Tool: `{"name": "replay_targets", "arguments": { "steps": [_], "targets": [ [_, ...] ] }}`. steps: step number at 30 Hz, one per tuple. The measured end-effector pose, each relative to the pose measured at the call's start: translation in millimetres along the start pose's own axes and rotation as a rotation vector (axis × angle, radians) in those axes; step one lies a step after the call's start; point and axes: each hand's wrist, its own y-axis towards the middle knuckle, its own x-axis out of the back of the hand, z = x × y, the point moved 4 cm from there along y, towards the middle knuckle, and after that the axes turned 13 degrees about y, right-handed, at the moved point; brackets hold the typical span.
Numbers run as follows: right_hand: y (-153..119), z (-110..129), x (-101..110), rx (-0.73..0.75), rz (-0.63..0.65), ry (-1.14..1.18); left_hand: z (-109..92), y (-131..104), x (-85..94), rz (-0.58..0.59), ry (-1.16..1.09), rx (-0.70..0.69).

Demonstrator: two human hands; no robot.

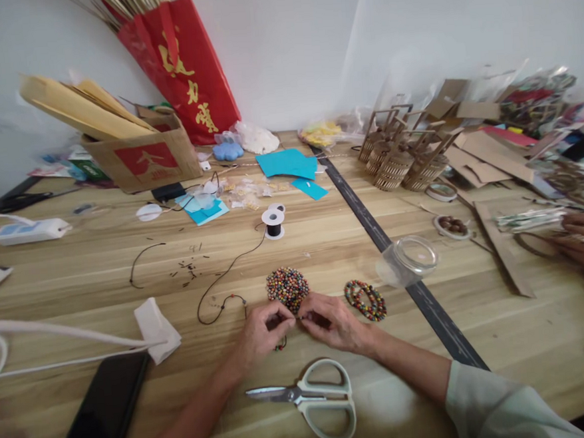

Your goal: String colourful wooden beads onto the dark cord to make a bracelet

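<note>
- The wood-grain table (407, 374) spreads beneath both hands.
- A red bag (205, 58) stands well beyond the left hand, against the wall.
- A cardboard box (145, 164) sits in front of that bag, beyond the left hand and further left.
- A dark phone (103, 412) lies left of the left forearm.
- The left hand (263, 328) has thumb and forefinger pressed together; what they pinch is too small to tell.
- The right hand (334, 323) mirrors it, fingertips together just beside the left's, a tiny dark speck at their tips.
- Pale-handled scissors (300, 395) lie on the near side of both hands, blades pointing left.
- A clear tub (405, 261) rests right of the right hand, past some loops of strung beads (376, 303).
- A pile of multicoloured beads (287, 287) sits just beyond the fingertips.
- A small spool (273, 229) stands past the pile.
- Its thin black cord (199, 313) curves left, then back toward the left hand, carrying a few beads.
</note>
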Motion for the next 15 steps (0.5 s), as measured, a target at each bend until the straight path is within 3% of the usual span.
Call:
{"name": "replay_targets", "arguments": {
  "steps": [15],
  "targets": [
    [-0.7, -2.9, -2.3, 0.035, 0.006, -0.022, -1.5, -2.0, -2.8, 0.016, 0.029, -0.019]
  ]
}}
